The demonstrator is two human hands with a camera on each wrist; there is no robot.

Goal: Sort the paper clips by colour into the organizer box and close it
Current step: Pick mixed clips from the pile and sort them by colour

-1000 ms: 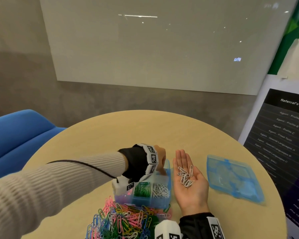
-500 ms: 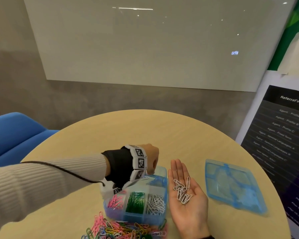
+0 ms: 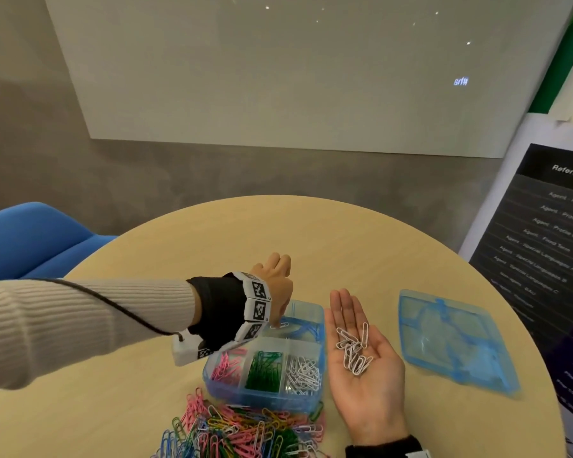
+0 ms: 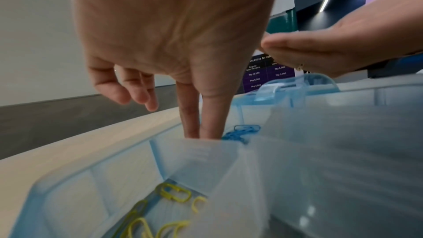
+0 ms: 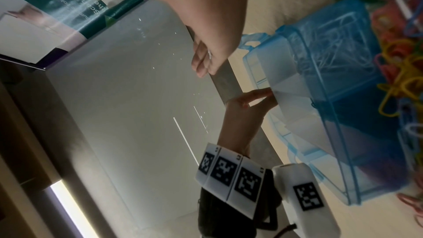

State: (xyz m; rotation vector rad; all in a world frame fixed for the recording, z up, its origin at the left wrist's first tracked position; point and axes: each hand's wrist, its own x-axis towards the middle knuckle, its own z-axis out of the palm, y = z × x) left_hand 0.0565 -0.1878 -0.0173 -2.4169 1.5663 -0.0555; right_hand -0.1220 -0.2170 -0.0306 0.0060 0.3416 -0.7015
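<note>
Two fingers (image 4: 206, 115) of your left hand (image 3: 275, 285) pinch into the organizer box (image 3: 265, 371); your right hand (image 3: 364, 365) lies flat, cradling white clips (image 3: 354, 350).

Organizer box (image 3: 265, 396) near the front middle of the round table (image 3: 311, 233), lid and both hands around it.

The loose heap of paper clips (image 3: 239, 431) lies on the table just in front of the box, touching its near wall. The detached lid (image 3: 454, 342) lies flat to the right, well apart. The right hand (image 3: 361, 368) sits palm up between box and lid, just beside the box's right wall, with a small bunch of clips (image 3: 354, 350) on its palm. The left hand (image 3: 275, 285) reaches in from the left over the box's back row, thumb and forefinger (image 4: 213, 115) dipping into a rear compartment. Sorted clips fill the three front compartments; more lie in the back row.
</note>
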